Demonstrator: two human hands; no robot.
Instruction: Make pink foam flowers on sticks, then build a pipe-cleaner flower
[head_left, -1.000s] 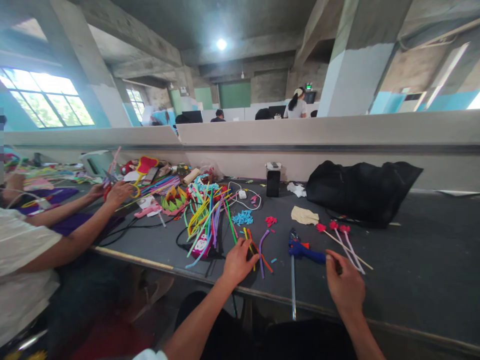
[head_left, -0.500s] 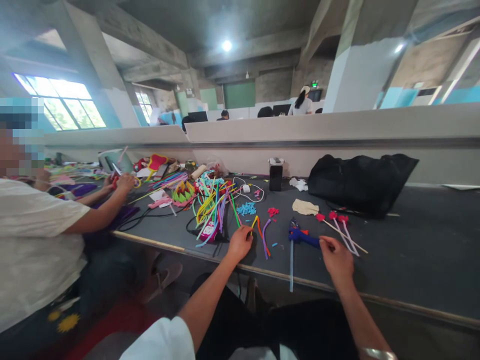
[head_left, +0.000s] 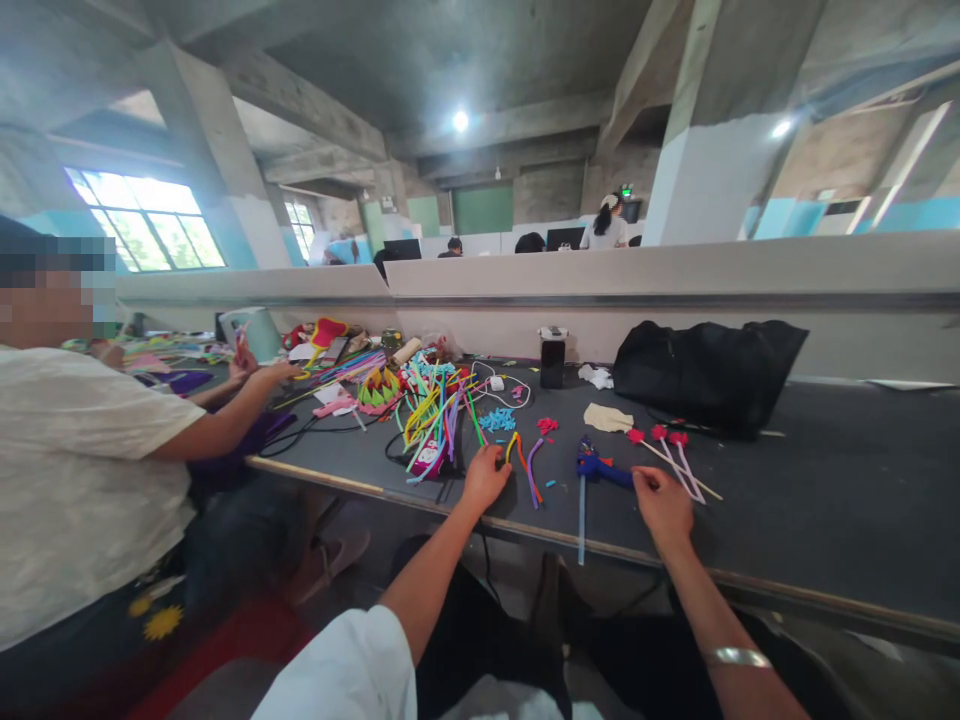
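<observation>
My left hand rests low over the table, its fingers closed at the lower end of a short yellow pipe cleaner. Beside that lie an orange pipe cleaner and a bent purple pipe cleaner. To the right, a blue glue gun lies on its side, with a clear glue stick sticking out toward the table's front edge. My right hand has its fingers curled around the end of the glue gun's handle. Past it lie thin sticks with red tops.
Colourful pipe cleaners are heaped left of my hands, near blue cut pieces and red pieces. A black bag and a dark upright device stand behind. A co-worker sits at the left.
The view has shifted slightly. My hands keep nearly the same places by the yellow pipe cleaner and the glue gun. At the left, the co-worker's hands have moved apart.
</observation>
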